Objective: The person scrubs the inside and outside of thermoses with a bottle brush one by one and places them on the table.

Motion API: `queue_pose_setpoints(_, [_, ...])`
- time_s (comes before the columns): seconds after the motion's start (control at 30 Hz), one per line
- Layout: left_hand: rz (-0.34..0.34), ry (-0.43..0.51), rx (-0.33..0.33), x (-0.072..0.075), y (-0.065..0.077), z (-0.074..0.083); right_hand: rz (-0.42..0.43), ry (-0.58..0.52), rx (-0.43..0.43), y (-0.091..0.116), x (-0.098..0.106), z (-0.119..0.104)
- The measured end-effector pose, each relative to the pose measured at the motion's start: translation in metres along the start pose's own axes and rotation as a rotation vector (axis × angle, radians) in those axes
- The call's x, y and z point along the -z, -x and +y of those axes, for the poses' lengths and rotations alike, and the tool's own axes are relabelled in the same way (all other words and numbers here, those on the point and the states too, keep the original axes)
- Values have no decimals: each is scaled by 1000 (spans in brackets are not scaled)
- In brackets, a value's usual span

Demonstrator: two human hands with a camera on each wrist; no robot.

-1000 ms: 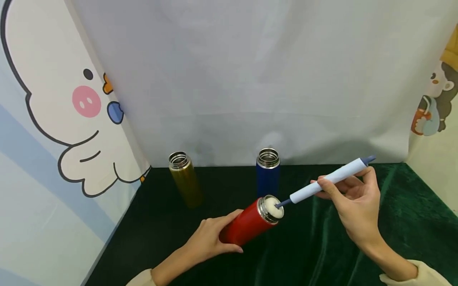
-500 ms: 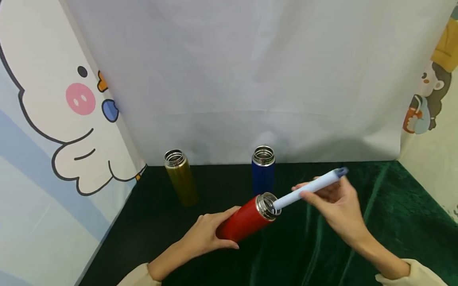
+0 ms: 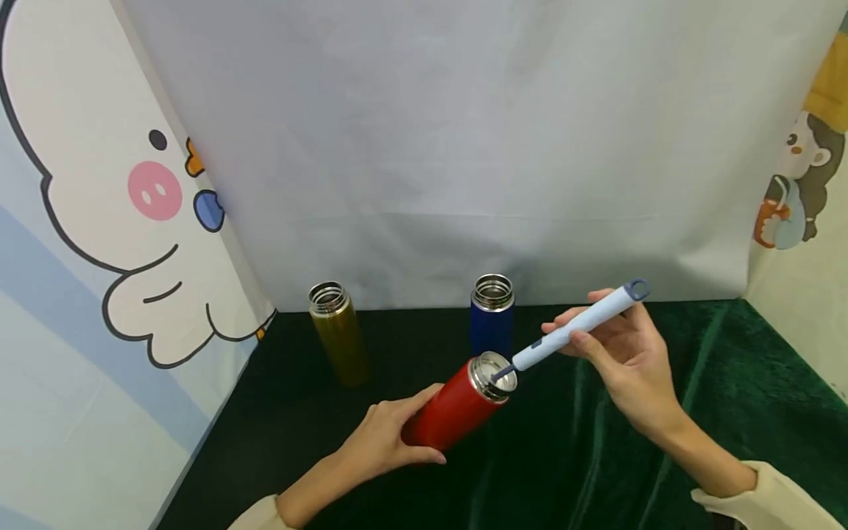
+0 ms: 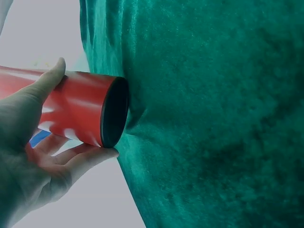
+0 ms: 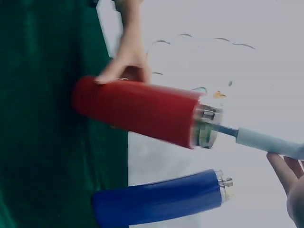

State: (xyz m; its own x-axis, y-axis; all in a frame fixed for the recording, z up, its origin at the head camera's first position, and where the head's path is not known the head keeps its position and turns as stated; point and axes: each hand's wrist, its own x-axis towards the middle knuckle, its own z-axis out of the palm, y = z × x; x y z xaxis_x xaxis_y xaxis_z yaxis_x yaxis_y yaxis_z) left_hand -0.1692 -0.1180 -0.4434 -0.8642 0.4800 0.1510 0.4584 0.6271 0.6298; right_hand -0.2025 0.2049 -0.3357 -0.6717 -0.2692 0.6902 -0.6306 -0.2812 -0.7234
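Red bottle (image 3: 453, 412) — tilted, between left fingers (image 4: 90, 160)

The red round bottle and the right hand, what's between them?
The lower part of a pale-blue round handle and its thin dark rod; the head view shows both.

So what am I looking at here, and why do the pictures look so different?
There's no robot, just a person's two bare hands. The wide picture comes from a camera on the head, looking forward and down. The others come from a camera on each wrist, so things look sideways there. The left hand grips a tilted red bottle. The right hand holds a pale blue handle; its thin dark rod goes into the red bottle's open mouth. An open yellow bottle and blue bottle stand on dark green cloth.
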Motion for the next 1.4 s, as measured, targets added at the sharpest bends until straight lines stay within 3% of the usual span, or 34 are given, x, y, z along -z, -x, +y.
queue_pose_setpoints(0.1, [0, -21, -6, -1, -1, 2, 105, -72, 101, -9, 6, -9])
queue_pose_setpoints(0.17, [-2, -36, -8, -1, -1, 2, 177, -106, 123, -12, 7, -13])
queue_pose_setpoints(0.3, [3, -51, -4, -1, 0, 3, 289, -72, 43, -12, 5, -15])
queue_pose_setpoints(0.47, [10, -68, -12, 0, 1, 4, 238, 61, -64, -7, -1, -8])
queue_pose_setpoints(0.67, [5, -99, -41, 1, -2, 6, 4, 222, -91, 23, -20, 18])
queue_pose_setpoints(0.73, [0, -93, -35, 0, -1, 6, -19, 230, -70, 24, -20, 21])
queue_pose_setpoints(0.93, [3, -73, -17, -2, 0, 3, 34, -21, 53, -2, 5, 0])
queue_pose_setpoints(1.13, [-2, -81, -19, -3, -1, 2, 155, -150, 139, -10, 16, -17])
queue_pose_setpoints(1.23, [-2, -76, -20, -4, -1, 3, 233, -110, 92, -8, 12, -18])
queue_pose_setpoints(1.4, [5, -68, -18, -3, -1, 5, 268, 14, -16, 4, 3, -11])
